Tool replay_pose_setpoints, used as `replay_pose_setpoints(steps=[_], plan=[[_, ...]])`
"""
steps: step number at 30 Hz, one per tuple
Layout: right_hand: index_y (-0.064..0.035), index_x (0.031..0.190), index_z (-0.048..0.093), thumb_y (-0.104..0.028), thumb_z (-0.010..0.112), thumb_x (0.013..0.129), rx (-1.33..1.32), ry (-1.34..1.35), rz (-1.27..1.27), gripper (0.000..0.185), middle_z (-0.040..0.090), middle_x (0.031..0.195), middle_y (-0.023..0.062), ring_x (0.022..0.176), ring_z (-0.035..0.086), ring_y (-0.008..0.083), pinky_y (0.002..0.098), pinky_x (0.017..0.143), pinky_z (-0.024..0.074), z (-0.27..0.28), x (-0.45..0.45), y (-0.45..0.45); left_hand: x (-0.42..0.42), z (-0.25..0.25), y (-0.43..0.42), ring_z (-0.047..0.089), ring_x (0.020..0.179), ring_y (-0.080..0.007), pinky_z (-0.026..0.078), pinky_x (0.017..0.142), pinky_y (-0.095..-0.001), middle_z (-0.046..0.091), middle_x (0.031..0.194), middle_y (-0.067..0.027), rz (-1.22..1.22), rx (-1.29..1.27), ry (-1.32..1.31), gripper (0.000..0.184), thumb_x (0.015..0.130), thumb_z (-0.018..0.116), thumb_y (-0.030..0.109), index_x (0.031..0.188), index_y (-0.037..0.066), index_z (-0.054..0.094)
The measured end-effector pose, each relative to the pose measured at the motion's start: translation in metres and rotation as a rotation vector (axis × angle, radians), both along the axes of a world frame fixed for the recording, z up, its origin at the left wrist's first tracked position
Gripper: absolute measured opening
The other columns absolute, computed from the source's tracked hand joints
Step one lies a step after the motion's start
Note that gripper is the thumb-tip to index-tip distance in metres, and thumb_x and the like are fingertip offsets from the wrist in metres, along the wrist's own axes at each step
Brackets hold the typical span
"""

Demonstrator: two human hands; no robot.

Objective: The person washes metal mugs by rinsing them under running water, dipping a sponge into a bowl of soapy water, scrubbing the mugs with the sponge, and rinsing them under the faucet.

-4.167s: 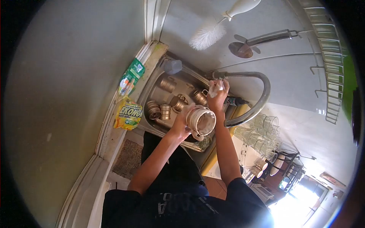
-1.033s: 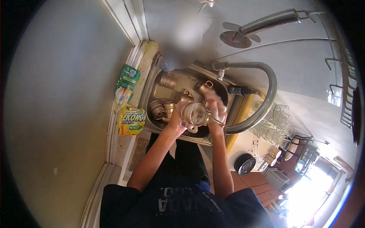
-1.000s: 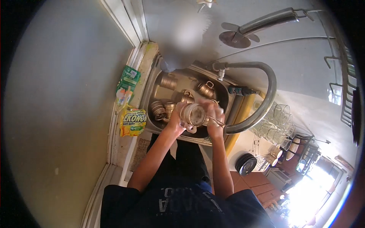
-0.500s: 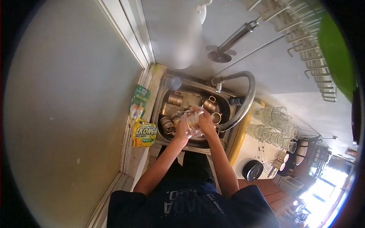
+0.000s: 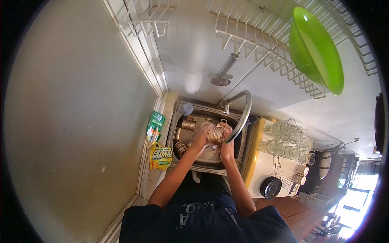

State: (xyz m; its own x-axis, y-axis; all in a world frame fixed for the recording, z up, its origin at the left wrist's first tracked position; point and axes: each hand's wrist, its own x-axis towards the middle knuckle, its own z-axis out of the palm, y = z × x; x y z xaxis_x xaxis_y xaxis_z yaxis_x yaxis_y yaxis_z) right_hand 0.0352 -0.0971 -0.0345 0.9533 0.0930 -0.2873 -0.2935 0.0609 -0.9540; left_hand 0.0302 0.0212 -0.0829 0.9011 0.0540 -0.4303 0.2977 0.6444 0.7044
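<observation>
Over the sink (image 5: 177, 164) I hold a ribbed brownish mug (image 5: 216, 135) on its side. My left hand (image 5: 201, 137) is closed round the mug's left end, with whitish suds about the fingers; whether a sponge is in there I cannot make out. At the mug's other end, my right hand (image 5: 227, 141) grips it near the tip of the curved metal tap (image 5: 248, 106). A similar ribbed mug (image 5: 188, 124) lies in the basin at the upper left. Another mug (image 5: 180, 148) rests at the lower left, and the basin's upper right is partly hidden by my hands.
Yellow packet (image 5: 161, 157) and green packet (image 5: 155, 126) stand on the left ledge. Several glass mugs (image 5: 283, 128) line the right counter, with a stack of black lids (image 5: 270, 187) nearer me. A wire rack (image 5: 259, 36) with a green bowl (image 5: 316, 50) hangs above.
The mug in my hands has turned onto its side and moved beneath the tap's tip. My view has tilted up, bringing more of the rack and green bowl into sight.
</observation>
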Motion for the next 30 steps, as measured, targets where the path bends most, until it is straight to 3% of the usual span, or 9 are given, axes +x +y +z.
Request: replay_pose_setpoints(steps=[3, 5, 12, 13, 17, 20, 22, 25, 30], plan=[[-0.0041, 0.125, 0.048, -0.028, 0.045, 0.100, -0.008, -0.033, -0.039, 0.035, 0.053, 0.111, 0.0078, 0.096, 0.055, 0.0150, 0.0287, 0.082, 0.0470, 0.009, -0.007, -0.011, 0.006, 0.004, -0.005, 0.062, 0.087, -0.0177, 0.050, 0.076, -0.0335, 0.061, 0.095, -0.0044, -0.079, -0.180, 0.050, 0.028, 0.093, 0.049, 0.033, 0.105, 0.008, 0.055], [-0.0012, 0.122, 0.048, -0.011, 0.052, 0.096, 0.128, 0.088, -0.168, 0.028, 0.055, 0.108, 0.0074, 0.092, 0.056, 0.0126, 0.0256, 0.076, 0.0474, 0.018, -0.013, -0.015, 0.007, 0.009, -0.009, 0.064, 0.086, -0.0199, 0.051, 0.076, -0.0356, 0.064, 0.093, -0.0069, -0.120, -0.576, 0.072, 0.033, 0.094, 0.045, 0.035, 0.103, 0.008, 0.059], [0.0014, 0.108, 0.044, -0.013, 0.062, 0.091, -0.119, -0.101, -0.002, 0.028, 0.059, 0.080, 0.0069, 0.074, 0.057, 0.0099, 0.0260, 0.064, 0.0458, -0.008, -0.032, -0.030, -0.006, 0.013, -0.020, 0.066, 0.085, -0.0254, 0.054, 0.073, -0.0418, 0.067, 0.095, -0.0095, -0.049, -0.781, 0.111, 0.039, 0.093, 0.041, 0.034, 0.102, 0.004, 0.063], [-0.0001, 0.103, 0.041, -0.013, 0.064, 0.089, -0.134, -0.074, 0.048, 0.030, 0.058, 0.077, 0.0072, 0.069, 0.057, 0.0109, 0.0257, 0.059, 0.0454, 0.005, -0.032, -0.026, -0.008, -0.029, -0.019, 0.065, 0.093, -0.0279, 0.054, 0.078, -0.0420, 0.066, 0.103, -0.0125, -0.193, -0.986, -0.162, 0.044, 0.096, 0.036, 0.037, 0.108, 0.003, 0.061], [-0.0041, 0.097, 0.039, -0.014, 0.067, 0.088, -0.188, -0.019, 0.060, 0.031, 0.060, 0.081, 0.0048, 0.067, 0.056, 0.0090, 0.0252, 0.060, 0.0464, 0.010, -0.040, -0.015, -0.008, -0.012, -0.022, 0.065, 0.096, -0.0264, 0.054, 0.080, -0.0401, 0.065, 0.106, -0.0121, -0.106, -0.812, -0.029, 0.048, 0.099, 0.031, 0.039, 0.110, 0.002, 0.060], [-0.0034, 0.097, 0.043, -0.016, 0.072, 0.084, -0.224, -0.092, 0.059, 0.034, 0.061, 0.080, 0.0035, 0.067, 0.056, 0.0076, 0.0242, 0.058, 0.0461, 0.002, -0.037, -0.020, -0.012, -0.001, -0.012, 0.065, 0.093, -0.0228, 0.053, 0.080, -0.0379, 0.066, 0.103, -0.0096, -0.063, -0.497, -0.005, 0.049, 0.101, 0.030, 0.040, 0.109, 0.003, 0.060], [-0.0027, 0.098, 0.049, -0.014, 0.074, 0.081, -0.344, -0.119, 0.164, 0.032, 0.061, 0.081, 0.0029, 0.069, 0.057, 0.0069, 0.0239, 0.060, 0.0471, 0.004, -0.033, -0.023, -0.010, 0.003, -0.002, 0.064, 0.092, -0.0190, 0.051, 0.080, -0.0349, 0.065, 0.102, -0.0075, -0.148, -0.201, 0.042, 0.046, 0.101, 0.034, 0.040, 0.108, 0.003, 0.061], [-0.0002, 0.103, 0.054, -0.015, 0.077, 0.078, -0.348, -0.172, 0.181, 0.037, 0.064, 0.086, 0.0039, 0.074, 0.060, 0.0089, 0.0251, 0.064, 0.0489, 0.012, -0.031, -0.021, -0.006, 0.007, 0.008, 0.063, 0.091, -0.0160, 0.049, 0.080, -0.0309, 0.065, 0.102, -0.0060, -0.213, -0.020, 0.077, 0.045, 0.100, 0.038, 0.040, 0.107, 0.003, 0.062], [-0.0002, 0.103, 0.057, -0.017, 0.081, 0.074, -0.495, -0.187, 0.230, 0.042, 0.066, 0.089, 0.0059, 0.078, 0.062, 0.0112, 0.0278, 0.067, 0.0497, 0.015, -0.024, -0.029, 0.002, 0.006, 0.014, 0.062, 0.088, -0.0110, 0.048, 0.079, -0.0276, 0.064, 0.102, -0.0038, -0.276, 0.033, -0.016, 0.042, 0.100, 0.042, 0.039, 0.107, 0.003, 0.063]])
